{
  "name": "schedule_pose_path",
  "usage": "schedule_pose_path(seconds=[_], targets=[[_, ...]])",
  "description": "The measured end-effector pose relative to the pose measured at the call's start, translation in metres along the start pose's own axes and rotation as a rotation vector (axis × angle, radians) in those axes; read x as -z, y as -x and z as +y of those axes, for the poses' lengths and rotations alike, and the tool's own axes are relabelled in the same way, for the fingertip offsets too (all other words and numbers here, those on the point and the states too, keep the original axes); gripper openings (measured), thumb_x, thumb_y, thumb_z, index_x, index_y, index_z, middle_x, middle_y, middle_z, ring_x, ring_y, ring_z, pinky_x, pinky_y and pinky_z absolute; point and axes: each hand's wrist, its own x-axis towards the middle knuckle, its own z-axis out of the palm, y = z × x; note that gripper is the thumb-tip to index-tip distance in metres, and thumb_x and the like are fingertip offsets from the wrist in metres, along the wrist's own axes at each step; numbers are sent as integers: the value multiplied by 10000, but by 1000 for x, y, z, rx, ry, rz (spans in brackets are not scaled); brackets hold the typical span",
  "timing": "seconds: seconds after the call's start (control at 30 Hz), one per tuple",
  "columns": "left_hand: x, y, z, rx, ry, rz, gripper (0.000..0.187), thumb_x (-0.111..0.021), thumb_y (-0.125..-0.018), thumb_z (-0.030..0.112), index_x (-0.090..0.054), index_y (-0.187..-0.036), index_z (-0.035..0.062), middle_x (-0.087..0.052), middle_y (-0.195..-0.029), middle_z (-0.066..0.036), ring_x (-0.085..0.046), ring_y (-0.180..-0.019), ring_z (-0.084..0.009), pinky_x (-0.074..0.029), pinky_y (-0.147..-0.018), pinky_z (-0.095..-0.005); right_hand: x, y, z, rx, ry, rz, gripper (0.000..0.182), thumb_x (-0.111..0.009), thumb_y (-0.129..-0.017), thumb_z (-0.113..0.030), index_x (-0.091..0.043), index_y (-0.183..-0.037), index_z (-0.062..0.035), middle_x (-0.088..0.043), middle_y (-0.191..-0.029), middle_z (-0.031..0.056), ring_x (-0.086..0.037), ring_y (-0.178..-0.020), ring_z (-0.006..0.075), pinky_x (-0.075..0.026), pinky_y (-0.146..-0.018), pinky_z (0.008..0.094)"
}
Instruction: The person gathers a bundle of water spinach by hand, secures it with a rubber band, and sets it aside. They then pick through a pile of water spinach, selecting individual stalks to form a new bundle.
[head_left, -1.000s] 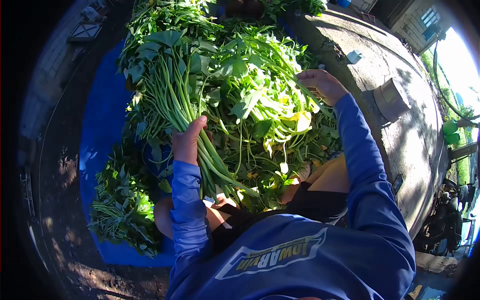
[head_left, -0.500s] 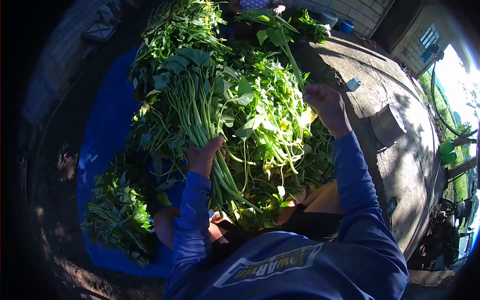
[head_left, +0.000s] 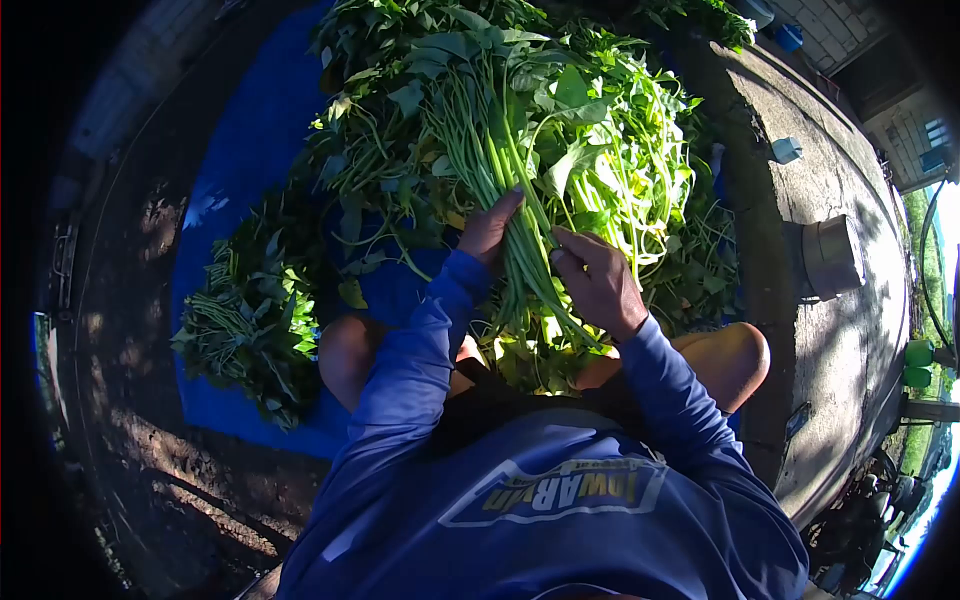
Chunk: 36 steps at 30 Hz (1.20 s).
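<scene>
A thick bunch of long-stemmed leafy greens (head_left: 532, 262) slants across my lap, its leaves pointing away from me and its cut ends toward me. My left hand (head_left: 488, 230) is wrapped round the stems from the left, thumb on top. On the other side, my right hand (head_left: 600, 280) has its fingers curled in against the stems, thumb and forefinger pinching at the bunch's right edge. Its fingertips are partly hidden. Beyond both hands lies a large heap of loose greens (head_left: 640, 170), brightly sunlit on the right.
A blue tarp (head_left: 225, 185) lies under the greens. To my left rests another pile of bunched greens (head_left: 255, 320). On the concrete ledge (head_left: 760, 100) at right are a round metal container (head_left: 832, 257) and a small pale box (head_left: 787, 150). My bent knees flank the bunch.
My right hand has come down and inward from the upper right, bringing a leafy stem to the bunch. The left hand still grips the bunch. The view has tilted down and shifted.
</scene>
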Motion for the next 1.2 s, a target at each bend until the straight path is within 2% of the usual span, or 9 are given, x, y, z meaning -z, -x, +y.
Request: schedule_pose_path(seconds=[0.17, 0.33, 0.43, 0.53, 0.63, 0.8, 0.9, 1.07, 1.2], targets=[[-25, 17, 5, 7, 63, 101, 476, -756, -942, 496, -662, -1099, 56, -725, -958, -100, -731, -897, -221, -616, -762, -391, -11, 11, -3, 6, 32, -15, 330, -611, -974, -126, -673, -1244, 52, -695, -986, 230, -683, -907, 401, -531, -818, 459], [-23, 17, 2, -121, -146, 168, 247, -803, -906, 255, -693, -1012, 61, -712, -866, -68, -707, -674, -200, -606, -624, -348, -13, 9, 8, 30, -23, -170, 304, -626, -953, -155, -696, -1198, 11, -681, -950, 231, -679, -887, 411, -535, -816, 470], [-9, 9, 1, -114, -254, 200, 247, -816, -863, 208, -722, -1014, 36, -724, -858, -60, -695, -654, -178, -585, -617, -322, -4, -23, 15, -90, -68, 91, 289, -717, -923, -236, -761, -1084, 0, -740, -908, 159, -713, -773, 257, -555, -715, 393], [-24, 25, 6, -90, -289, 229, 292, -815, -840, 223, -754, -1037, 17, -738, -884, -43, -690, -712, -149, -561, -654, -313, -10, -64, 30, -285, -180, -15, 253, -741, -917, -250, -780, -1027, -26, -746, -822, 46, -662, -700, 131, -538, -653, 303], [-27, 27, 12, -144, -395, 227, 293, -770, -867, 271, -747, -1030, 29, -725, -862, -47, -687, -709, -159, -557, -655, -323, -22, -78, 39, -497, -566, -94, 222, -740, -920, -254, -783, -956, -39, -752, -839, 25, -652, -679, 119, -529, -623, 287], [-12, 23, 10, -138, -453, 287, 296, -742, -897, 292, -736, -1031, 27, -715, -863, -51, -685, -740, -154, -546, -649, -315, -24, -44, 34, -504, -1119, 25, 168, -592, -1069, -229, -602, -1157, -87, -719, -1128, 86, -679, -1058, 179, -517, -928, 359], [-31, 27, 20, -149, -250, 292, 209, -788, -854, 161, -733, -961, -10, -709, -783, -87, -686, -600, -203, -573, -563, -351, -20, -16, 35, -372, -1306, 68, 134, -546, -1098, -188, -593, -1150, -74, -711, -1081, 117, -689, -1072, 247, -536, -942, 396], [-19, 13, 21, -160, -51, 274, 195, -808, -805, 45, -708, -958, -23, -708, -827, -98, -698, -631, -222, -612, -587, -365, 20, 37, 19, -272, -1388, 179, 119, -490, -1116, -156, -568, -1112, -66, -531, -864, 39, -514, -660, 129, -594, -734, 351], [-30, 22, 44, -147, -200, 238, 295, -764, -889, 264, -677, -999, 5, -679, -813, -116, -698, -741, -230, -618, -701, -393, 55, 50, 48, -415, -1204, 372, 83, -584, -1072, -149, -599, -1106, -74, -539, -863, -10, -506, -674, 82, -488, -666, 246]])
